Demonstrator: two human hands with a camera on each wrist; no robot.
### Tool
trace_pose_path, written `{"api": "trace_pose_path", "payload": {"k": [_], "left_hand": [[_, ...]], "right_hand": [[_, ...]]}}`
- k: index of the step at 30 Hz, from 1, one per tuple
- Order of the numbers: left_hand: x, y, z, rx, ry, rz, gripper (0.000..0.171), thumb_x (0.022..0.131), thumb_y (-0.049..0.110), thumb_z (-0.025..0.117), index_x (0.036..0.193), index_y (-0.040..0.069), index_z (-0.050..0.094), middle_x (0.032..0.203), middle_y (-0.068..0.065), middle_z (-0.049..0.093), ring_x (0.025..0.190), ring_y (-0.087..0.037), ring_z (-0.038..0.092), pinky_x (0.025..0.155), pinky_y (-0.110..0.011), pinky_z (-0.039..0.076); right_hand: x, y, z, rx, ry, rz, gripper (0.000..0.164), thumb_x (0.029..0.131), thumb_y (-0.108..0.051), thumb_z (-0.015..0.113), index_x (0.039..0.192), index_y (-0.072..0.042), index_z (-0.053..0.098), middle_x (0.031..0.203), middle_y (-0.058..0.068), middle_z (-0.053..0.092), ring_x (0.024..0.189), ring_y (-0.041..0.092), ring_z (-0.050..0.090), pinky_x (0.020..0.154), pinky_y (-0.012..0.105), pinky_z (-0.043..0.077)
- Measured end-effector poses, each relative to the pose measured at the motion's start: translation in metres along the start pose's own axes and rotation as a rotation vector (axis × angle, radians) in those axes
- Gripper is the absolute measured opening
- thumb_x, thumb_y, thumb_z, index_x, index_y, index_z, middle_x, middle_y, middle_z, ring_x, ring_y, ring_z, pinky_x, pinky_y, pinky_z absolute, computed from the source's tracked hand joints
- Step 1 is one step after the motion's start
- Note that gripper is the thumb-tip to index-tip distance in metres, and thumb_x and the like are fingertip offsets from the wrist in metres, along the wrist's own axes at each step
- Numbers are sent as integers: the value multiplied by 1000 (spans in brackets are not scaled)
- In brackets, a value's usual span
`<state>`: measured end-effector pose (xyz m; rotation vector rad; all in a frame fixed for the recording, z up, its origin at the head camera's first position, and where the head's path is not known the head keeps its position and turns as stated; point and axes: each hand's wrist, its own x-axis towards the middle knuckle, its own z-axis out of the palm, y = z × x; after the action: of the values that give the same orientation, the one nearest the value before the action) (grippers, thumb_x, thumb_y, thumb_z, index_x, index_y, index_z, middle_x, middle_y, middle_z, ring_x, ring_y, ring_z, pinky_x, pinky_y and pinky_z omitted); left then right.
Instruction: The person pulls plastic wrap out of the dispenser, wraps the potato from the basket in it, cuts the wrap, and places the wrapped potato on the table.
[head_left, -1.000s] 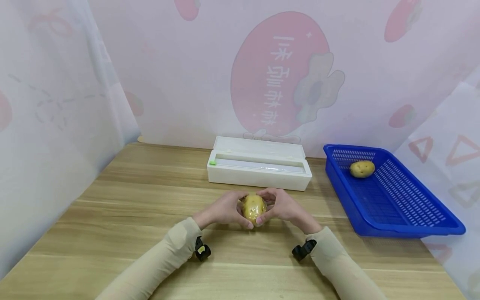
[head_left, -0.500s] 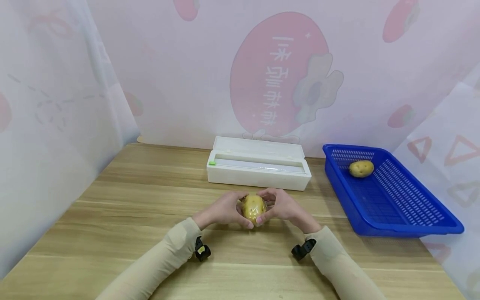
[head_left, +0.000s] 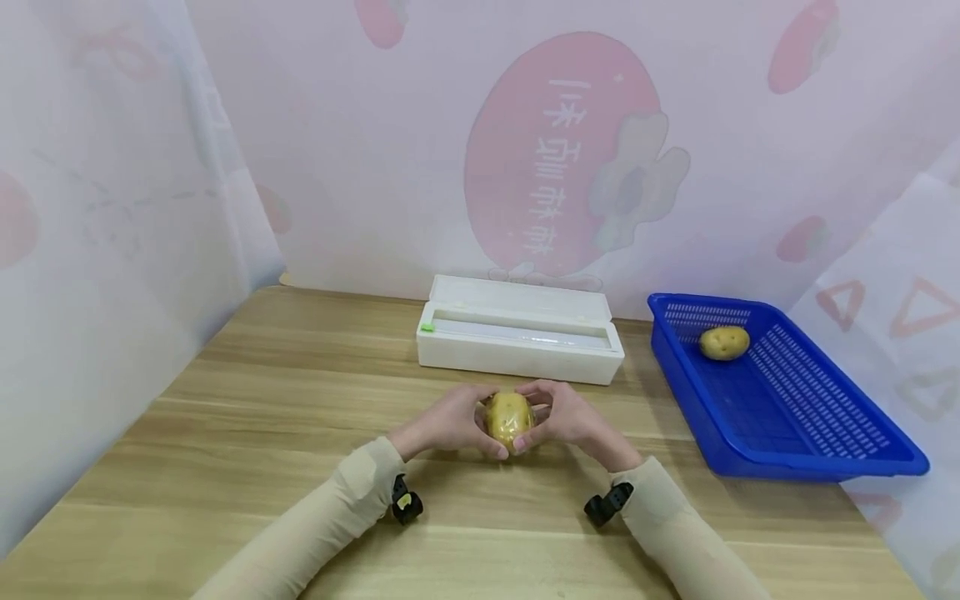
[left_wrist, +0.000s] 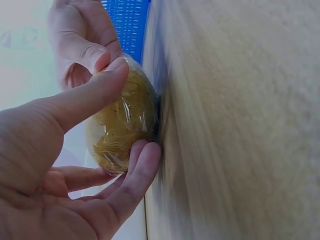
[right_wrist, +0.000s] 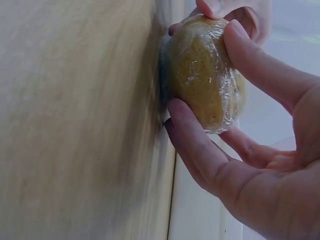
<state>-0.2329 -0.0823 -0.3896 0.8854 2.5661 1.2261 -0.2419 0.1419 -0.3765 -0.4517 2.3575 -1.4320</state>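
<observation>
Between both hands, close over the table, is a potato (head_left: 509,419) covered in clear plastic film; shiny creases of the film show in both wrist views. My left hand (head_left: 457,421) grips its left side, thumb on the near face and fingers curled round the far side and underside. On the other side my right hand (head_left: 566,419) holds it the same way, and the two thumb tips lie close together in the head view. In the left wrist view the potato (left_wrist: 122,120) sits within the curve of thumb and fingers. The right wrist view shows wrinkled film on the potato (right_wrist: 202,75).
Behind the hands stands a long white box (head_left: 517,354) with its lid raised, a film roll inside and a small green tab (head_left: 427,327) at its left end. To the right, a blue plastic basket (head_left: 720,425) holds another potato (head_left: 724,342). A printed cloth hangs behind the wooden table (head_left: 300,400).
Both hands keep their hold on the wrapped potato, with almost no movement. The whole head view has shifted very slightly.
</observation>
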Motion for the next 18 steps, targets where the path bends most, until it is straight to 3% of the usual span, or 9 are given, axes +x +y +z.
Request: {"api": "trace_pose_path", "payload": {"k": [4, 12, 18], "left_hand": [[2, 0, 0, 27, 2, 22, 85, 67, 26, 93, 135, -3, 50, 107, -4, 61, 86, -17, 62, 72, -27, 53], [3, -2, -1, 111, -2, 3, 95, 67, 34, 92, 138, -7, 45, 116, -11, 59, 91, -16, 59, 79, -30, 51], [8, -8, -1, 37, -40, 77, 72, 67, 28, 93, 126, 5, 58, 103, 2, 63, 89, -14, 60, 79, -32, 51]], "right_hand": [[0, 2, 0, -2, 6, -8, 85, 62, -6, 94, 136, -4, 52, 129, 15, 56, 109, 32, 59, 89, 43, 51], [-2, 7, 0, -2, -13, -26, 87, 64, -9, 93, 139, -6, 50, 135, 14, 53, 121, 37, 52, 96, 46, 47], [-4, 5, -2, -75, -57, -93, 90, 65, -14, 93, 142, -4, 47, 135, 13, 53, 118, 33, 54, 97, 47, 45]]}}
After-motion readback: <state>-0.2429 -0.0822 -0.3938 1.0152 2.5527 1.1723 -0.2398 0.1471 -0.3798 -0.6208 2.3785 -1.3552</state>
